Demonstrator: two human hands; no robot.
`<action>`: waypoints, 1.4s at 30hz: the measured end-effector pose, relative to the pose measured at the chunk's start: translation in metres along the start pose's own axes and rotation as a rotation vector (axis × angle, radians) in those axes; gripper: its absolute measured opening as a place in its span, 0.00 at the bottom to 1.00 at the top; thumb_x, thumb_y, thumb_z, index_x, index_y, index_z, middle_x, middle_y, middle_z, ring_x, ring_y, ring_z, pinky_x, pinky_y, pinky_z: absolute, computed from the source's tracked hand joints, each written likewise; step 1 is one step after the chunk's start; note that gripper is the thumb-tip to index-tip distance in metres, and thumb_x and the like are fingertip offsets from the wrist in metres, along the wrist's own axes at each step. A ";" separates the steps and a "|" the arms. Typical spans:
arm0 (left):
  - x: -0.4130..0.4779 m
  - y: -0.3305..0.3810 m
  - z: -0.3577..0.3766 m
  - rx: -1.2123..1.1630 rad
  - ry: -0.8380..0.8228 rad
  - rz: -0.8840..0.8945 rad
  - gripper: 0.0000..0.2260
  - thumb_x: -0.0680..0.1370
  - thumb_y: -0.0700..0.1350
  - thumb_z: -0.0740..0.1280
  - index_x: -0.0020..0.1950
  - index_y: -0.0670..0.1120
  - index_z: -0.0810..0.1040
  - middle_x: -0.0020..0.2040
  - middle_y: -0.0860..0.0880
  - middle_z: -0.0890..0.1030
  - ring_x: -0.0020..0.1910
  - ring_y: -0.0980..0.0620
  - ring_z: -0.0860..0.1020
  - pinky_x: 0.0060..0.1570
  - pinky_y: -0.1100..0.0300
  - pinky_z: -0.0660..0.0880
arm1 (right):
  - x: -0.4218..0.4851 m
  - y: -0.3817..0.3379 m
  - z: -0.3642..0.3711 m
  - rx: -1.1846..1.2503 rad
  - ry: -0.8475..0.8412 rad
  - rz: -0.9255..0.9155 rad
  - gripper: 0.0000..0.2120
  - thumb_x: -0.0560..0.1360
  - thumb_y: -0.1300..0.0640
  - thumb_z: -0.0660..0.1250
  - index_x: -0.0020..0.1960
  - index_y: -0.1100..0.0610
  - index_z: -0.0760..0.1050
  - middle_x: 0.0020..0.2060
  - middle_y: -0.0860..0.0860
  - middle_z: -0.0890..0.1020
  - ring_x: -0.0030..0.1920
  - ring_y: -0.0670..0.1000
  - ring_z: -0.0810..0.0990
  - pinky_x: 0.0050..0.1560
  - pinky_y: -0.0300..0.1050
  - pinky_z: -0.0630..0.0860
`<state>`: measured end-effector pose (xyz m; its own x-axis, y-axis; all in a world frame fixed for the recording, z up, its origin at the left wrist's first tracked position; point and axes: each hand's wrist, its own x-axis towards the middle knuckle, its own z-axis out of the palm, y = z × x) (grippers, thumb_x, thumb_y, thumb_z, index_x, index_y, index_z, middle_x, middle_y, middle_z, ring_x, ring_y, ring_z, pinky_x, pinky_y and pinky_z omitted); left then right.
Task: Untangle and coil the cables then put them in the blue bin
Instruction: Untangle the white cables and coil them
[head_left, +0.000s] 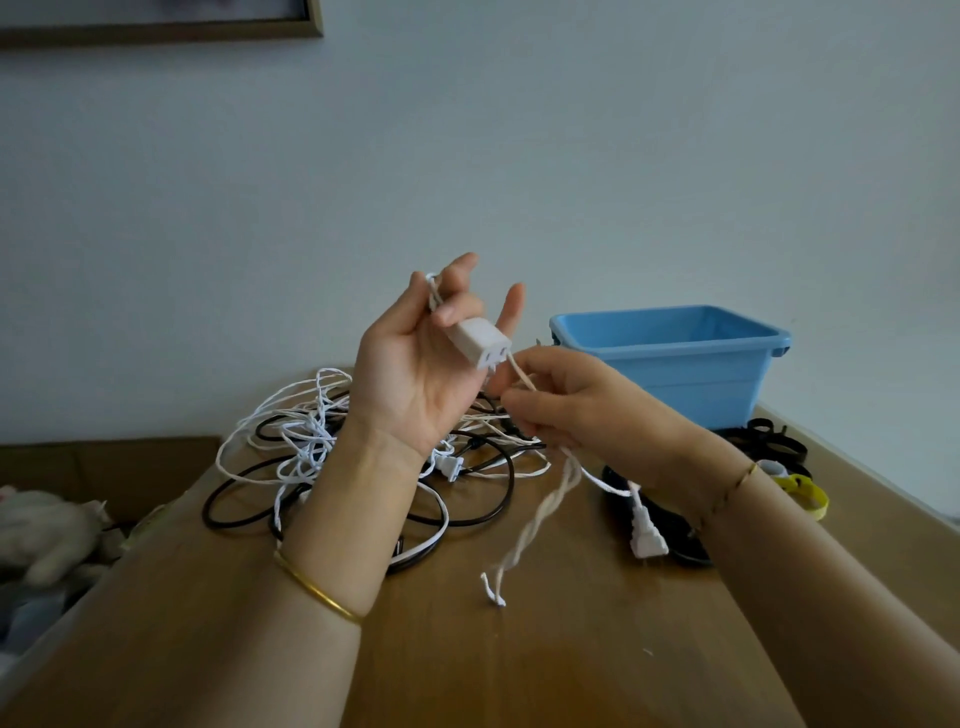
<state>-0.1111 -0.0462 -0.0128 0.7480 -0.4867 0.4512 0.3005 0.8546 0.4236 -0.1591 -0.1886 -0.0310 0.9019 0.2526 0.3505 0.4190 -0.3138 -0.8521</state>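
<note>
Head view showed a white socket block (480, 344) raised above the table (519, 654), over its far middle. Its long axis ran from upper left down to lower right, and its two-slot face pointed down and right toward the right hand (571, 410). The left hand (415, 374), palm toward the camera, had its grip closed on the block, thumb pressed on top, two fingers standing straight.

A twisted white cord (558, 499) ran from beside the block's face into the right hand, whose grip pinched it narrowly between fingertips. Below that hand the cord hung nearly upright and slanted left, its free end touching the table near the middle.

Behind the left wrist, a tangle of white and black cables (291, 447) lay toward the far left edge. A white plug (647, 538) lay under the right forearm. The blue bin (670, 358) stood at the far right corner, with a yellow strap (805, 496) near the right edge.
</note>
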 end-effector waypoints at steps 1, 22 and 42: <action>0.001 -0.001 0.001 0.010 0.002 0.029 0.17 0.83 0.44 0.52 0.69 0.36 0.64 0.34 0.50 0.79 0.25 0.58 0.73 0.57 0.44 0.75 | -0.001 0.000 0.000 0.005 -0.040 0.035 0.04 0.77 0.67 0.62 0.47 0.62 0.75 0.29 0.51 0.73 0.27 0.44 0.69 0.27 0.35 0.66; 0.008 0.017 -0.037 1.202 0.377 0.573 0.20 0.84 0.39 0.51 0.76 0.46 0.55 0.46 0.46 0.81 0.35 0.56 0.75 0.35 0.61 0.74 | -0.008 -0.020 0.004 -0.237 -0.255 0.182 0.15 0.79 0.52 0.62 0.45 0.62 0.80 0.29 0.51 0.75 0.23 0.45 0.69 0.25 0.34 0.67; -0.002 0.001 -0.029 1.900 0.181 0.059 0.23 0.84 0.44 0.53 0.78 0.50 0.52 0.41 0.50 0.78 0.39 0.56 0.77 0.48 0.54 0.77 | 0.003 0.003 -0.018 -0.678 0.448 -0.106 0.04 0.75 0.52 0.67 0.41 0.46 0.75 0.45 0.45 0.76 0.40 0.47 0.75 0.43 0.47 0.73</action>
<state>-0.0953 -0.0390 -0.0357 0.8135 -0.3389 0.4726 -0.5815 -0.4915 0.6483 -0.1530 -0.2050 -0.0253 0.7503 -0.0323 0.6603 0.3476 -0.8304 -0.4355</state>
